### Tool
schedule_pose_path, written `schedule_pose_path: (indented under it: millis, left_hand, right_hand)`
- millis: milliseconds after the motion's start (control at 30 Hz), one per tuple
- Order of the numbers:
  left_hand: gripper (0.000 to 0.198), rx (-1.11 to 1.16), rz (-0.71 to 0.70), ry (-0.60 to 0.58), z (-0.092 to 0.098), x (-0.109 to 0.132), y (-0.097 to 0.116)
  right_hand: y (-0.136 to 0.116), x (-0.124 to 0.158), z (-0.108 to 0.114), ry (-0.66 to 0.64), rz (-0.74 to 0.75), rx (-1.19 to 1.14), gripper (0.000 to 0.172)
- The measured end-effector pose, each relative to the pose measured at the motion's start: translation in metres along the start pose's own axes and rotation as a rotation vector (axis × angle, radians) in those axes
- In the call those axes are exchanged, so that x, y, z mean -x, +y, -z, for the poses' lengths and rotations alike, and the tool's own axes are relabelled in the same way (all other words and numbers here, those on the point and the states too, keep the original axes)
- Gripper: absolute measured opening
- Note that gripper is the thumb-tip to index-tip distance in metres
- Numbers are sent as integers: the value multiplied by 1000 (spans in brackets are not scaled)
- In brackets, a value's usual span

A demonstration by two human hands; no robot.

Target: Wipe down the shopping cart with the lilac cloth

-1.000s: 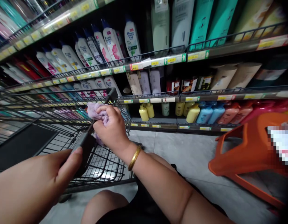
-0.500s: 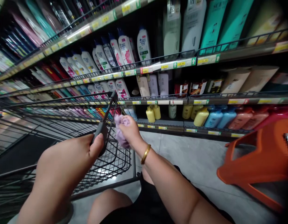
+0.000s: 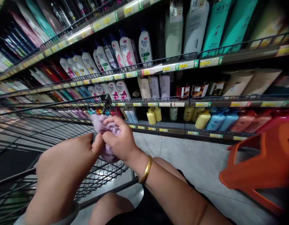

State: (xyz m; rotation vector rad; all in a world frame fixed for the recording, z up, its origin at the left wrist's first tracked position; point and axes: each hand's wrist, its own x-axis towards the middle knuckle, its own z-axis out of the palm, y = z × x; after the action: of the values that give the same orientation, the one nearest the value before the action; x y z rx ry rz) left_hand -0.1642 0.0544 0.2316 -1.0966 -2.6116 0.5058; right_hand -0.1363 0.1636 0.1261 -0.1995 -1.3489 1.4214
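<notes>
My left hand [image 3: 67, 159] is closed round the handle of a black wire shopping cart [image 3: 107, 99], its thumb on the near side. In my right hand [image 3: 122, 139] is a bunched purple cloth [image 3: 98, 123], its fluffy folds spilling out on both sides of the fingers. The cloth lies against the cart's handle, right beside my left thumb, and covers most of the grip. A gold bangle [image 3: 147, 169] circles my right wrist.
Shelves with wire rails and price tags [image 3: 153, 69] hold rows of shampoo bottles [image 3: 127, 50]. Yellow bottles [image 3: 151, 115] and blue ones [image 3: 216, 120] stand on the lowest shelf. An orange plastic stool [image 3: 263, 165] is on the grey tiled floor [image 3: 181, 153] at right.
My right hand has moved left and slightly down with the purple cloth, from beside the handle onto it. The left hand keeps its grip; the cart's near end has shifted slightly left.
</notes>
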Motion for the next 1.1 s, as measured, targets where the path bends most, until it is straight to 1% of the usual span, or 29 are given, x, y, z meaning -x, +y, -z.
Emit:
schedule_pose_path:
  millis: [33,67,100,133,167,233,267,300,333,367,400,433,467,500,533,567,600,633,700,733,767,800,833,900,933,1000,1033,1067,1100]
  left_hand:
    - [71,-5,-14,11,-1,0,0]
    - [70,-1,-7,14,-1,-1,0]
    - [70,10,19,16,-1,-2,1]
    - [69,27,41,18,-1,-3,2]
    - [68,45,73,11,-1,-5,3]
    - [68,77,133,-2,1,-8,5]
    - [68,90,141,-6,1,-9,5]
    - [67,102,140,-5,1,-9,5]
    - [67,115,133,-3,1,-9,5]
    - [67,128,119,6,1,-9,5]
    - [68,135,98,26,0,-9,4]
    - [69,134,78,52,-1,-9,4]
    - [69,122,68,72,-2,-9,3]
    - [69,107,71,82,-3,-9,3]
    - [69,92,85,79,-4,-10,4]
    - [69,83,100,64,-4,-10,4]
    - [68,81,115,42,-3,-11,5]
    - [68,85,131,18,-2,-12,6]
    - [67,92,155,-1,0,-13,7]
    - [67,92,159,-2,1,-14,7]
    - [67,90,167,-4,1,-14,7]
    - [68,88,158,-1,2,-13,7]
    - [70,88,139,4,2,-13,7]
    - [72,78,123,10,1,-11,7]
    - [72,70,118,16,0,-11,7]
    - [70,58,132,15,-1,-10,8]
    - [68,59,142,9,-1,-11,8]
    - [67,67,146,7,-1,-11,8]
    - [66,79,154,5,-1,-11,8]
  right_hand:
    - [-5,1,-3,3,66,-2,22]
    - [-5,3,-4,21,101,13,23]
    - [3,4,-5,45,96,44,24]
    - [15,6,-4,79,57,78,26]
    - [31,8,-2,109,-31,143,28]
    - [61,11,2,132,-268,210,25]
    - [70,12,4,135,-351,231,25]
    - [72,12,3,141,-409,220,24]
    - [68,12,1,143,-426,183,24]
    - [59,12,-2,144,-399,133,24]
    - [46,13,-6,147,-338,76,24]
    - [32,13,-10,135,-258,16,23]
    - [20,13,-13,138,-150,15,23]
    - [13,13,-14,130,-71,33,23]
    - [11,13,-13,117,-23,82,24]
    - [15,12,-10,100,-31,154,26]
    - [24,12,-4,73,-100,241,26]
    - [37,11,3,28,-207,339,28]
    - [63,9,15,-72,-481,522,24]
    - [72,7,19,-111,-567,569,22]
    - [76,5,21,-120,-602,570,21]
    - [75,3,19,-107,-582,522,21]
    - [69,1,16,-75,-519,436,22]
    - [49,-2,4,-5,-315,240,25]
    - [40,-3,-1,7,-198,176,26]
    - [30,-4,-6,9,-22,167,27]
    - [32,-3,-6,14,-3,210,28]
    - [40,-3,-2,22,-48,268,29]
    - [50,-2,2,20,-150,333,29]
